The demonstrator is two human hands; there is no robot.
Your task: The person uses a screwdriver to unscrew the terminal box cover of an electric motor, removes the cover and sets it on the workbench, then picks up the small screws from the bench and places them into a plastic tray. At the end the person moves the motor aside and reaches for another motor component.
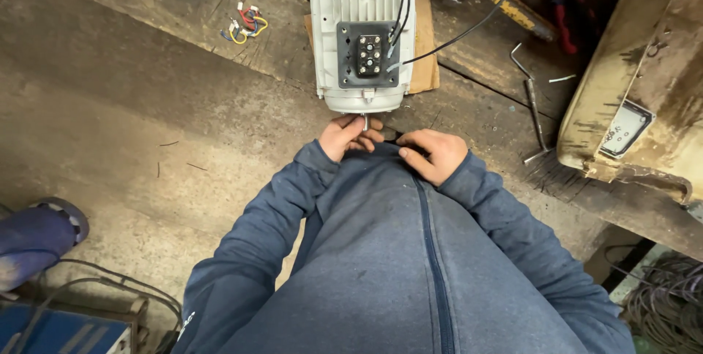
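In the middle of the frame, the left hand [350, 136] is closing its fingers around the thin metal shaft [365, 121] that is coming out from the grey electric motor [362, 32] at the top centre. The right hand [433, 153] is resting just beside, fingers curled loosely, holding nothing visible. Black cables [469, 28] are running toward the upper right, and a bent metal rod [533, 101] is lying at the right.
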